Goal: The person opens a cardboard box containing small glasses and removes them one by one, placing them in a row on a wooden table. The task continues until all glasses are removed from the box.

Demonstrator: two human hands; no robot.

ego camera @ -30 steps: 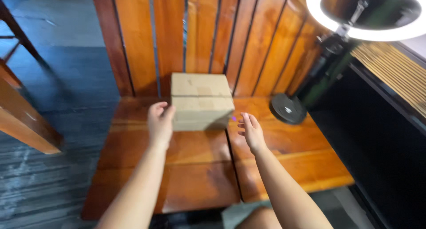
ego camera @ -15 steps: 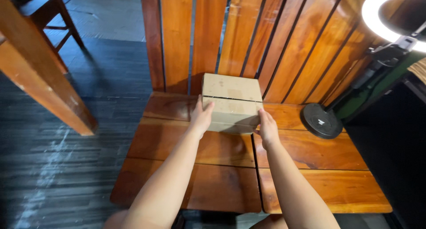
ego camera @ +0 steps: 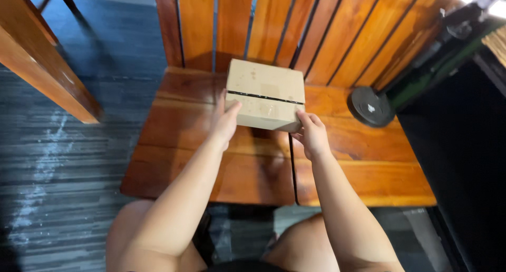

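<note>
Left hand: the left hand is pressed flat against the left side of the cardboard box, thumb up near its top edge.
Right hand: the right hand grips the box's near right corner, fingers curled around the lower edge.
Hands together: they are clamped on the box from both sides, with the box between them.
Box: a plain brown carton, closed, with a dark line of tape or a seam running across its top; it sits tilted slightly toward the camera, and its near edge looks raised off the surface, though I cannot tell whether the far edge is in contact.
Progress: the grasp is made; the box is at most barely lifted and remains above the wooden slats, near the slatted backrest. It looks unopened.
Surroundings: a black round stand base rests on the surface to the right of the box, with its pole leaning up and away. A wooden beam stands on the dark floor at left.
</note>
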